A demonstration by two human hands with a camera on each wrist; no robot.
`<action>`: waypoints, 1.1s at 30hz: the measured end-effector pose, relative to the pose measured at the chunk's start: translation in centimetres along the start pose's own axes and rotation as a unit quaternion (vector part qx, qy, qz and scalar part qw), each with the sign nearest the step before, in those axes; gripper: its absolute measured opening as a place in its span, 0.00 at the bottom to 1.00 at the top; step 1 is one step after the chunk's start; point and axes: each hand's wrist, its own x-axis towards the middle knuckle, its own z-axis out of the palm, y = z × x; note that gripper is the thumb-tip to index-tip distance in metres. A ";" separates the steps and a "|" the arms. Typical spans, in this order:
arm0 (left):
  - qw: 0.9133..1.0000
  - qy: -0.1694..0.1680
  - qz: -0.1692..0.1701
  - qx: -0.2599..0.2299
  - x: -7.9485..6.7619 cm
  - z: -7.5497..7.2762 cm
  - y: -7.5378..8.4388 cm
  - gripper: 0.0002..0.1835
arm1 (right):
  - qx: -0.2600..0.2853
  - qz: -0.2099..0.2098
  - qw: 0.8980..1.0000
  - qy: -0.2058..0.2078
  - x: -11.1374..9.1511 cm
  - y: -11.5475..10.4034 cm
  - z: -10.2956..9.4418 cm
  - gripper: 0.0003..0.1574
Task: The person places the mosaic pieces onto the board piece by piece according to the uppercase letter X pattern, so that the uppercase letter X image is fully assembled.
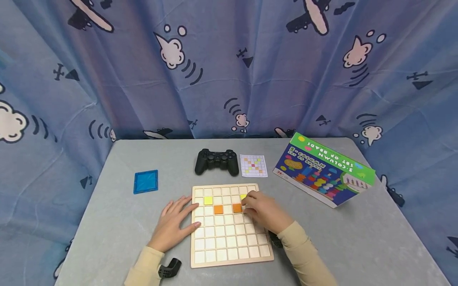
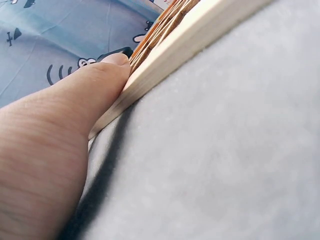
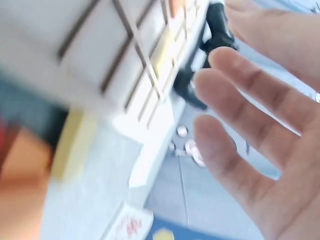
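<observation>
Board (image 1: 229,230) flat on table (image 1: 107,230), near-square, no clear long axis; sides run away from person. Left hand (image 1: 172,225): fingers spread, touching left edge. Right hand (image 1: 265,210): fingers bent at yellow tile (image 1: 243,196); grip cannot be told.

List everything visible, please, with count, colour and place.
Table: 1, grey, beneath
Curtain: 1, blue, behind table
Board: 1, pale wood, table's front centre
Yellow tiles: 2, yellow, upper board
Orange tiles: 2, orange, one row nearer
Blurred pieces: unclear, yellow and orange, right wrist view
Controller: 1, black, behind board
Card: 1, white, right of controller
Box: 1, green-blue, right rear
Flat square: 1, blue, left of controller
Devices: 2, black, flanking board
Sleeves: 2, beige, foreground
Left grip: 1, bare, board's left edge
Right grip: 1, bare, board's upper right
</observation>
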 end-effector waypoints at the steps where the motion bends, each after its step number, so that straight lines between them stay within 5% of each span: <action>1: 1.000 0.000 0.000 0.000 0.0 0.0 0.0 0.32 | -0.001 0.004 1.000 0.003 -0.5 0.1 -0.4 0.10; 11: 1.000 0.001 0.002 0.001 0.0 0.0 0.0 0.32 | -0.034 0.116 0.993 -0.005 -6.1 1.8 -2.3 0.11; 20: 1.000 0.002 0.002 -0.002 0.0 -0.1 0.1 0.32 | -0.029 0.207 0.977 -0.042 -9.5 2.3 -2.0 0.16; 28: 1.000 0.003 0.000 -0.003 0.0 -0.1 0.0 0.32 | -0.021 0.225 0.974 -0.029 -10.0 2.6 -0.9 0.24; 33: 1.000 0.001 0.000 -0.002 0.0 -0.1 0.0 0.32 | -0.014 0.209 0.978 -0.014 -9.5 2.8 -0.4 0.21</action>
